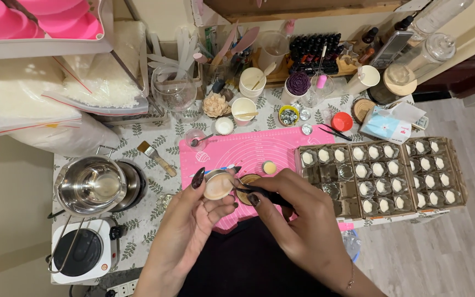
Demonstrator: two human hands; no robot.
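- Two hands low at centre, over the pink mat (pixel 259 147) on the table (pixel 155 137).
- Left hand (pixel 191 217), grip pinching a small round tin of pale wax (pixel 218 186), tilted, at 12 o'clock from the palm.
- Right hand (pixel 298 217), grip pressed on black tweezers (pixel 259 192), tips at the tin's rim, toward 9 o'clock.
- Second small tin (pixel 269 167) on the mat at 1 o'clock.
- Steel pot (pixel 90 186) at 9 o'clock; cardboard trays of white pieces (pixel 383 173) at 3 o'clock.

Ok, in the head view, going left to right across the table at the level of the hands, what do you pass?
Steel pot → brush → left hand holding a small round tin → right hand holding dark tweezers → cardboard trays of small white candles.
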